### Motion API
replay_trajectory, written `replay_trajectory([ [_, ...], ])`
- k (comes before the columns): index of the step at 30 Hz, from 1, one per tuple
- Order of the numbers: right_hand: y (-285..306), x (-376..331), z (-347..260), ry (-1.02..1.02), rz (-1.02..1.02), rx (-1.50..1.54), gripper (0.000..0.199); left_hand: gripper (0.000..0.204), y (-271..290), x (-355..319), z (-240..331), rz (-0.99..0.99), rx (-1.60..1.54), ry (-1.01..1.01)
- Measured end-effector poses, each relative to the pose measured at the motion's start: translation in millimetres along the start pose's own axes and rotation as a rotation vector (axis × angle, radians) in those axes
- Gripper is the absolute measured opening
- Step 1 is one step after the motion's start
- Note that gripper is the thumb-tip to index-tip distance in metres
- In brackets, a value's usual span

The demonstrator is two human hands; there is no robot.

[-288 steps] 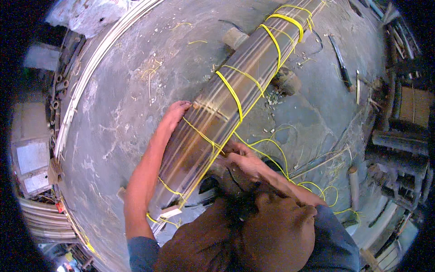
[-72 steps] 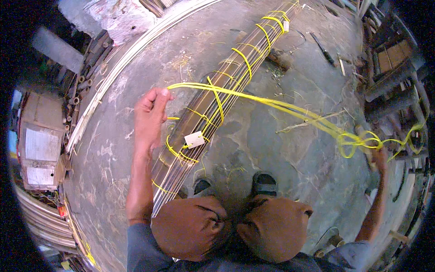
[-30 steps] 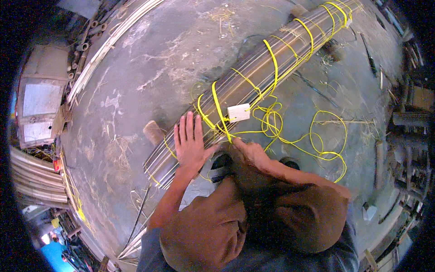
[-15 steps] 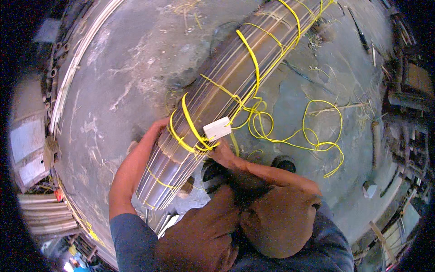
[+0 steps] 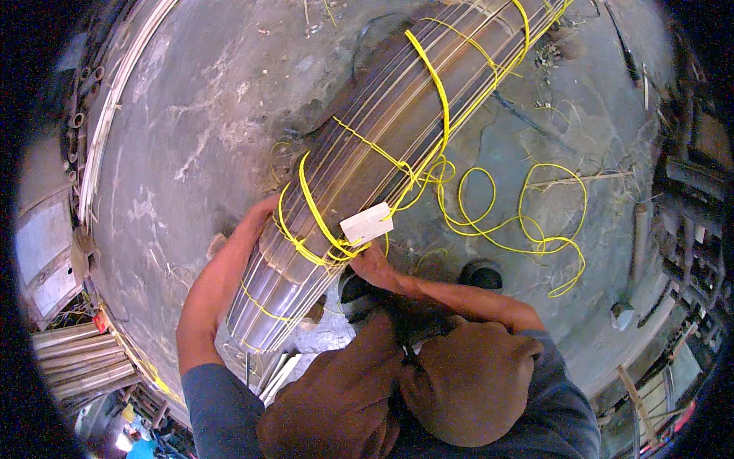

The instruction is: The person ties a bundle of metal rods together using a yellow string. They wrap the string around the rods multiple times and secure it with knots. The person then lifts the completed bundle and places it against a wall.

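A long tapered cylinder of thin slats [image 5: 382, 126] lies slanting across the floor, its narrow end near me. Yellow cord [image 5: 310, 195] rings it in several places, two thick bands sitting close together near this end. My left hand [image 5: 267, 206] reaches round the cylinder's left side beside those bands; its fingers are hidden. On the right side, my right hand [image 5: 372, 265] is closed at the gathered yellow cord, just below a pale wooden block [image 5: 367, 223]. The block rests against the cylinder, over the cord. My right fingertips are partly covered.
Loose yellow cord [image 5: 527, 222] lies in loops on the concrete floor [image 5: 206, 99] to the right. Long pale strips [image 5: 115, 107] run along the left. Stacked wooden poles [image 5: 80, 356] lie at lower left. My dark shoe [image 5: 482, 274] shows beside my right forearm.
The view has shifted slightly, and the cylinder's far part appears lower and further right. Both hands keep their places at the bands. The loose cord loops have spread a little.
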State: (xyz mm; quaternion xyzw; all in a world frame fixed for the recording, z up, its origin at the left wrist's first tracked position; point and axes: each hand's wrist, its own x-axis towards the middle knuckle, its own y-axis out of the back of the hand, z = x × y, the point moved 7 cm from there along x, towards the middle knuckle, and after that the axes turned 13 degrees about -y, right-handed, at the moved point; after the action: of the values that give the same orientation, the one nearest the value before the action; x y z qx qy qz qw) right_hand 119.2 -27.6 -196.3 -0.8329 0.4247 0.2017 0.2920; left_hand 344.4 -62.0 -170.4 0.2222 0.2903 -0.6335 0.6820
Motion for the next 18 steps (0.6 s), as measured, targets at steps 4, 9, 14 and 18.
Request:
replay_trajectory([
  [4, -7.8, 17.4, 15.8, -0.011, -0.124, -0.110, 0.036, 0.034, -3.5, 6.1, 12.2, 0.038, 0.025, -0.051],
  [9, -12.6, 11.6, -11.1, 0.034, -0.130, 0.051, 0.025, 0.032, -25.3, -8.6, 61.4, 0.168, 0.108, -0.162],
  [14, -13.1, -9.4, -64.0, 0.005, -0.192, -0.563, 0.023, 0.023, 70.7, -27.9, 81.2, 0.320, -0.500, -0.558],
  [18, 5.4, -49.2, -161.4, -0.286, -0.569, -0.758, 0.028, 0.017, 64.4, -124.6, 185.0, 0.589, -0.343, -0.709],
])
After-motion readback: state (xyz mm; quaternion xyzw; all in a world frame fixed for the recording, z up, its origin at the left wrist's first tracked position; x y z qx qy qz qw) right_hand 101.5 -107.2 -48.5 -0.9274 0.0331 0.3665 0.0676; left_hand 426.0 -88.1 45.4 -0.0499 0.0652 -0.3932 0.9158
